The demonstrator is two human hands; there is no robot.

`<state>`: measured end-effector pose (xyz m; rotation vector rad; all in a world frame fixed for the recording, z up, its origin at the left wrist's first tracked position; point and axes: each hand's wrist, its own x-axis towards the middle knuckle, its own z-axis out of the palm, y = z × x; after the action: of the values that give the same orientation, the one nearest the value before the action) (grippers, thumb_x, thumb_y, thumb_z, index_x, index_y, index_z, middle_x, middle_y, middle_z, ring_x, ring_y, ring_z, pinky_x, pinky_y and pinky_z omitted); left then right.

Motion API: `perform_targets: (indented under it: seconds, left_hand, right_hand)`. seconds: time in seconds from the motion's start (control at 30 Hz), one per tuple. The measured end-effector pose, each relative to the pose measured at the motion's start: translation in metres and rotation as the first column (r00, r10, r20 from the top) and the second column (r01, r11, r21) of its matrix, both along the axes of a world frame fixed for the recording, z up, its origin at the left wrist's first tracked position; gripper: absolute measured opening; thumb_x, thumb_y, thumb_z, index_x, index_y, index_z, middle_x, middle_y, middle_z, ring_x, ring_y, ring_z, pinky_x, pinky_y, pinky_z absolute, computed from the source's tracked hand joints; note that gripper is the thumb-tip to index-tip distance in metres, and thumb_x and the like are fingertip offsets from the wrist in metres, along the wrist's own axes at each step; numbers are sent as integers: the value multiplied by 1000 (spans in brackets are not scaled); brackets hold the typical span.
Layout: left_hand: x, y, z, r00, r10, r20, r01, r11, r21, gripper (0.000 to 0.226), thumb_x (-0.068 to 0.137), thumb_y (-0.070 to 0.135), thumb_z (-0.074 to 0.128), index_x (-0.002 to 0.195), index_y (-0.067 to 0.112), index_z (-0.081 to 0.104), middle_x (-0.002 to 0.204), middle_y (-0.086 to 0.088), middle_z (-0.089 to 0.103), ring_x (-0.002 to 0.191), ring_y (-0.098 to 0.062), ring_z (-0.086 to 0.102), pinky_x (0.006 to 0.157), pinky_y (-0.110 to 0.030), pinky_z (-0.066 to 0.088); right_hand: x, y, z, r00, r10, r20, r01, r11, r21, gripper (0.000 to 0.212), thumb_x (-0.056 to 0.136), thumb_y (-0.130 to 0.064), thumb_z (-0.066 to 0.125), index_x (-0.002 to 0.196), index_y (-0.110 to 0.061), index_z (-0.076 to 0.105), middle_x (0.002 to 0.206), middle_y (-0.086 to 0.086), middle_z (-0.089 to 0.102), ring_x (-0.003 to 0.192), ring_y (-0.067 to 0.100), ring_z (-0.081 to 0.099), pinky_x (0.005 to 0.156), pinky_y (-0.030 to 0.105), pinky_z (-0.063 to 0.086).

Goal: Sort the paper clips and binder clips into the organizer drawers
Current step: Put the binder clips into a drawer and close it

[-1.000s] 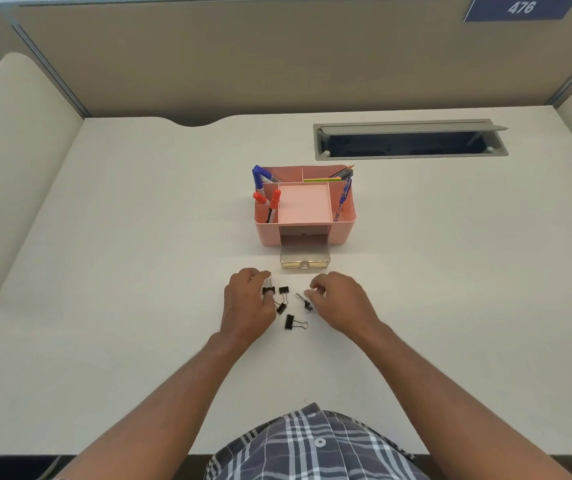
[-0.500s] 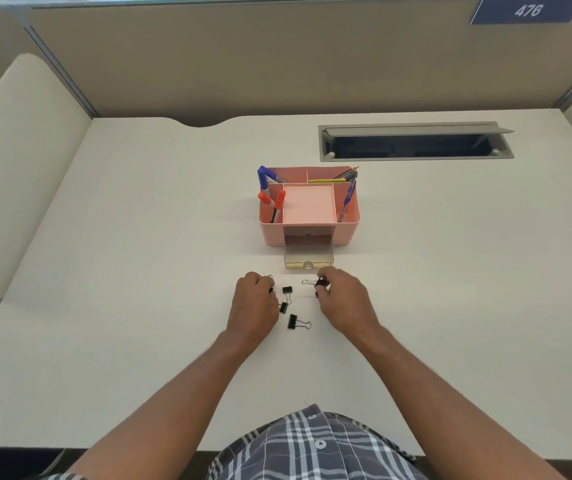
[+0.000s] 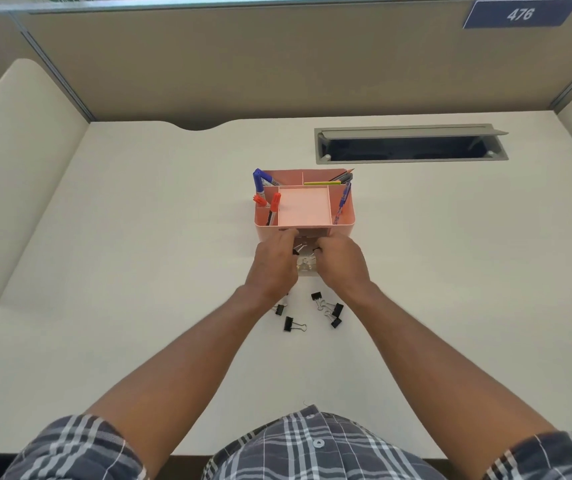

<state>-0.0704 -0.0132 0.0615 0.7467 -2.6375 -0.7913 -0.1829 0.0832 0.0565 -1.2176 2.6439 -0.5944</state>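
Pink plastic forms the organizer, a boxy caddy with thin dividers, standing mid-desk with its clear drawer pulled out toward the person. Most of that drawer is covered by the two hands; only a glint of its front lip and some wire loops show between them. The left hand hovers over the drawer's left side, fingers curled, with a small black binder clip at its fingertips; it seems to be pinched there, though the grip itself is hard to make out. The right hand is curled over the drawer's right side, and a dark speck sits at its fingertips, so whether it holds a clip cannot be told.

On the pale, smooth desk, just behind the wrists, lie the loose binder clips: black wedge bodies with silvery wire handles. One lies alone, another is half hidden under the left wrist.

Blue and red capped markers stand tilted in the organizer's left compartments; a blue pen leans at the right. A grey metal cable slot is set into the desk beyond. Plaid sleeves are cut off at the bottom edge.
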Motion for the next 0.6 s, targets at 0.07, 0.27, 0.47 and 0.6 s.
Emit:
perform_targets:
  seconds: [0.07, 0.27, 0.47, 0.6]
  left_hand:
    - [-1, 0, -3, 1000, -9, 26, 8, 1000, 15, 38, 83, -5, 56, 118, 11, 55, 116, -7, 66, 98, -28, 62, 82, -45, 55]
    - [17, 2, -10, 994, 9, -105, -14, 998, -55, 31, 84, -8, 58, 112, 5, 59, 103, -11, 65, 92, -29, 61, 78, -40, 54]
    - [56, 14, -37, 968, 182, 171, -192, 980, 46, 26, 93, 26, 58, 115, 13, 61, 107, -8, 61, 100, -27, 57, 84, -38, 48]
    - [54, 27, -44, 942, 171, 287, -188, 982, 31, 35, 91, 39, 60, 117, 14, 62, 109, -9, 57, 104, -28, 53, 85, -35, 46]
  right_hand:
    - [0, -2, -1, 1000, 16, 3, -16, 1000, 20, 20, 85, -5, 52, 87, -7, 72, 89, 11, 67, 75, 29, 60, 61, 33, 49]
    - [-2, 7, 6, 996, -23, 82, 25, 999, -24, 23, 89, -9, 48, 85, -11, 70, 83, 5, 69, 75, 26, 60, 65, 35, 51]
    - [27, 42, -14, 989, -11, 151, -23, 975, 220, 20, 90, -26, 51, 88, -16, 68, 87, 4, 67, 83, 28, 61, 69, 35, 50]
    - [47, 46, -31, 996, 17, 84, -38, 967, 250, 28, 91, -35, 54, 106, -14, 66, 103, 8, 62, 102, 29, 54, 75, 36, 48]
